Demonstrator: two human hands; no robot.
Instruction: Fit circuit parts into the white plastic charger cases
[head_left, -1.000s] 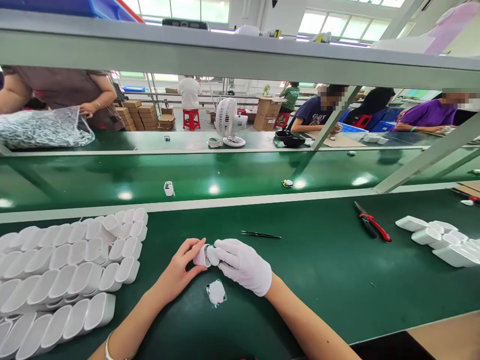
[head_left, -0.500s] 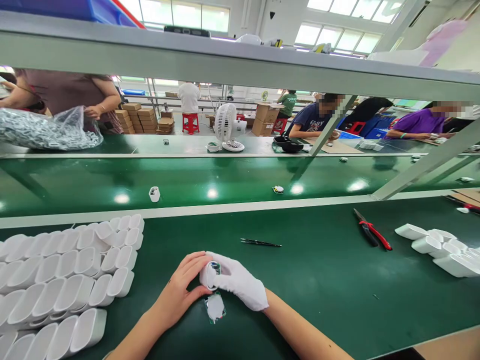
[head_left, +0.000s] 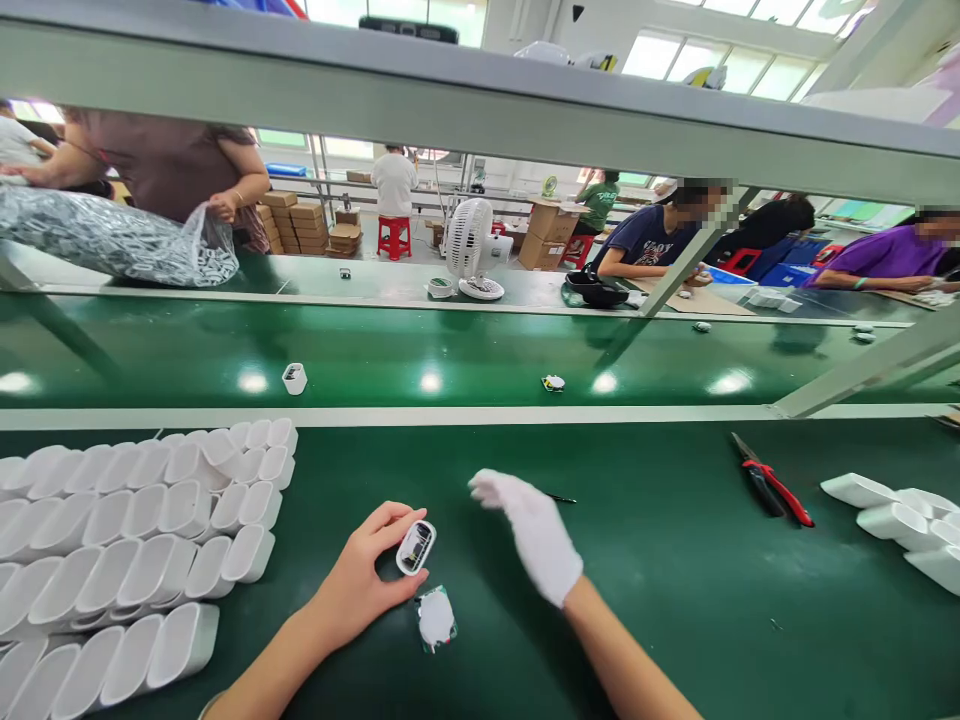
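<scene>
My left hand (head_left: 373,565) grips a small white plastic housing (head_left: 415,547) between thumb and fingers. Its open end faces me, and dark parts show inside. Just below it on the green bench lies a circuit board with a white pad (head_left: 436,618). My right hand (head_left: 529,530), in a white glove, is apart from the housing, over the bench. Its fingers are stretched forward and nothing shows in them. Black tweezers (head_left: 562,498) lie partly hidden behind the gloved hand.
Rows of white housings (head_left: 97,580) fill the bench's left side; more housings (head_left: 896,520) lie at right, near red-handled pliers (head_left: 772,485). Beyond, a green belt (head_left: 360,345) carries a housing (head_left: 295,378) and a board (head_left: 553,383). A shelf beam (head_left: 480,95) crosses overhead; co-workers sit opposite.
My right hand has left the housing and moved right, towards the tweezers. My left hand still holds the housing, whose opening is now uncovered. The view has shifted slightly.
</scene>
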